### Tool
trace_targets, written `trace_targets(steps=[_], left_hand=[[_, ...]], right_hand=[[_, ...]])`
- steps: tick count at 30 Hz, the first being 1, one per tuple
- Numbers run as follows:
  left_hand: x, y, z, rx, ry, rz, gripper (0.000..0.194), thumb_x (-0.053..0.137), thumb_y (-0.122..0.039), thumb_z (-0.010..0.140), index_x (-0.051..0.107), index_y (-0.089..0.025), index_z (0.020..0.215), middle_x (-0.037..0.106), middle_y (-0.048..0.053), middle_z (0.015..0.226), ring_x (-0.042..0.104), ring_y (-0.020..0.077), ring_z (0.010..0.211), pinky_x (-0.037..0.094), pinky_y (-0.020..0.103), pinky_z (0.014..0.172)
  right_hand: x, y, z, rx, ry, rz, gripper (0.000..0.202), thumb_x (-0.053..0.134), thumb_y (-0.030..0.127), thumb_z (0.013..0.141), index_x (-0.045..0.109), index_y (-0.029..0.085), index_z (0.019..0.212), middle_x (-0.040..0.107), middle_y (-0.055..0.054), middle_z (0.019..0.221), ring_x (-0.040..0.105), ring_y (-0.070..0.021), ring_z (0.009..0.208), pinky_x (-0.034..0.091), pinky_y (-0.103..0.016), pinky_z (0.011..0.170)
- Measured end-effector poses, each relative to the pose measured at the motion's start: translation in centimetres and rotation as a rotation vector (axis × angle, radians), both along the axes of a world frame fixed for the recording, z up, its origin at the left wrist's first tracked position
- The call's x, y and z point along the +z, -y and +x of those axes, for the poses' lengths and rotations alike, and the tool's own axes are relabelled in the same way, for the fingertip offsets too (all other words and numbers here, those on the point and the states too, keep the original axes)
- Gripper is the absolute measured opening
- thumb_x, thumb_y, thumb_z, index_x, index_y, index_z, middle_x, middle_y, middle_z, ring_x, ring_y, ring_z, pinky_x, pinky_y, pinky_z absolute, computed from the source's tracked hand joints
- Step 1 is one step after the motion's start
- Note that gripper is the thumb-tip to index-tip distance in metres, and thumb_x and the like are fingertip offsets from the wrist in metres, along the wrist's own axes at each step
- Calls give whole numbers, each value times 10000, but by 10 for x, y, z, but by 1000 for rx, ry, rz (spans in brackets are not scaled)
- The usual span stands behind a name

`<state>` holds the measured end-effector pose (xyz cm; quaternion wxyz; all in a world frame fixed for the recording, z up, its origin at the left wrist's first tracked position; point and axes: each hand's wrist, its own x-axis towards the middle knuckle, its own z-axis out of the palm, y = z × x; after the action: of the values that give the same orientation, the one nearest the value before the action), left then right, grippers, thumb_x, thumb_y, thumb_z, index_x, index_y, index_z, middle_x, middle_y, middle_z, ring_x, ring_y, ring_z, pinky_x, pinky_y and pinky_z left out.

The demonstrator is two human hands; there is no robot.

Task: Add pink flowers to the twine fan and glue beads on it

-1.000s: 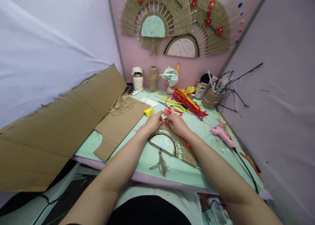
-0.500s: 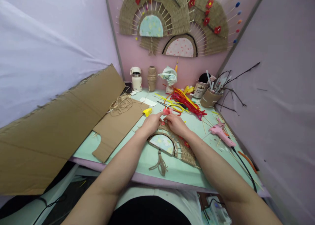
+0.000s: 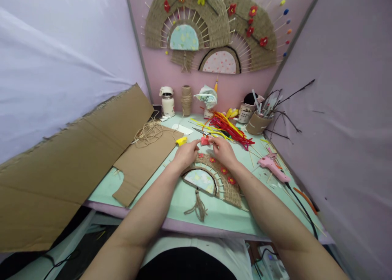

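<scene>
A small pink-red packet or lump (image 3: 205,141) is between my hands, above the far edge of a woven twine fan (image 3: 231,192). My left hand (image 3: 187,152) has its fingers closed against the lump's left side. My right hand (image 3: 224,151) pinches its right side. What it is exactly is too small to make out. Red flowers with yellow centres lie along the fan's woven band. Its half-round base (image 3: 200,180) has pale floral cloth and a dark rim, and a twine tassel (image 3: 199,206) hangs toward me.
Scissors (image 3: 200,131) and red and yellow pipe cleaners (image 3: 234,129) lie beyond my hands. At right rests a pink glue gun (image 3: 272,168) with its cord. Cardboard (image 3: 143,161), loose twine (image 3: 149,134) and a yellow piece (image 3: 181,141) are at left. Finished fans (image 3: 214,23) hang behind.
My hands have drawn slightly apart, showing more of the pink-red lump and the flowers on the fan. The camera view has shifted a little.
</scene>
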<state>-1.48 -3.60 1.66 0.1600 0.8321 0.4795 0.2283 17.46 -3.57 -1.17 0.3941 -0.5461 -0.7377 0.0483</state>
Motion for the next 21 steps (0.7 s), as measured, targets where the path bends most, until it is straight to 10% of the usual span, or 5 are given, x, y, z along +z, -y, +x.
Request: trace_targets(steps=[9, 21], left_hand=[[3, -35, 30, 13, -113, 98, 457, 589, -181, 773, 556, -163, 1228, 623, 129, 1191, 563, 252, 1118, 425, 346, 952], [-10, -62, 48, -40, -29, 96, 173, 584, -176, 782, 641, -172, 945, 664, 66, 959, 592, 195, 926, 443, 292, 815]], right_hand=[[2, -16, 26, -203, -174, -35, 305, 459, 76, 745, 711, 170, 889, 720, -90, 945, 651, -225, 892, 493, -376, 847], [11, -9, 15, -59, -176, 69, 184, 542, 147, 810, 708, 200, 868, 696, -67, 939, 620, -207, 919, 476, -358, 861]])
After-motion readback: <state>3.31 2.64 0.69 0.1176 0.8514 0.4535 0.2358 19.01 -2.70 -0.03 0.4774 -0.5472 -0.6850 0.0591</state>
